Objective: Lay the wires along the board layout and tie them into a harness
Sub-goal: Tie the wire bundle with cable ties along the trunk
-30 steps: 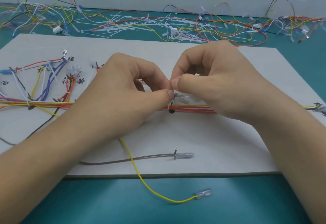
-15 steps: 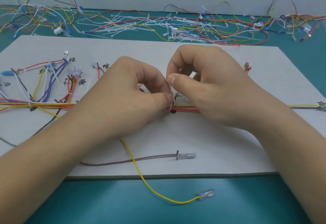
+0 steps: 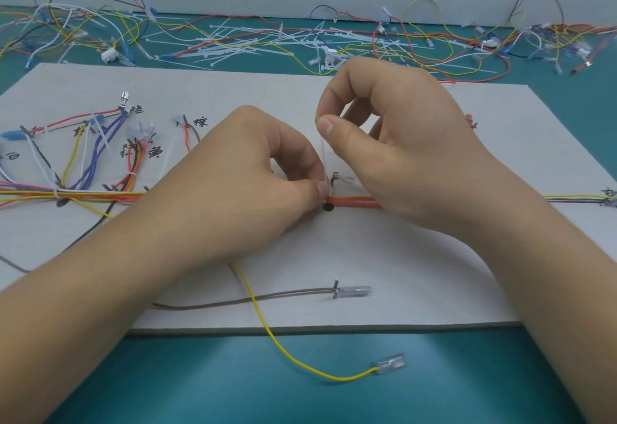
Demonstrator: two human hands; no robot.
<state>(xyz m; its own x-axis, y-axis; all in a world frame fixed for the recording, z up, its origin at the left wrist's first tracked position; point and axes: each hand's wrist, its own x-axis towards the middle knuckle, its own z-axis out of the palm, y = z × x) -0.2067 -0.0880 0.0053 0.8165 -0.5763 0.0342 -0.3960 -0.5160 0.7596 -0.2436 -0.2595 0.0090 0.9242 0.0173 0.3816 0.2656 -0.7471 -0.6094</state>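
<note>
Two thin loose wires lie nearest. A yellow wire curls off the front edge of the flat pale board onto the teal table, and a brown wire rests on the board. Each ends in a clear sleeve. Mid-board, the left hand has its grip pinched on the foot of a translucent cable tie, where it meets the orange-yellow bundle. The right hand pinches the tie's upright tail. Past the far edge, white ties tangle with wires.

Teal table bears board, loose wires, ties.

Matt pale board, translucent plastic cable tie, glossy plastic-coated wires
</note>
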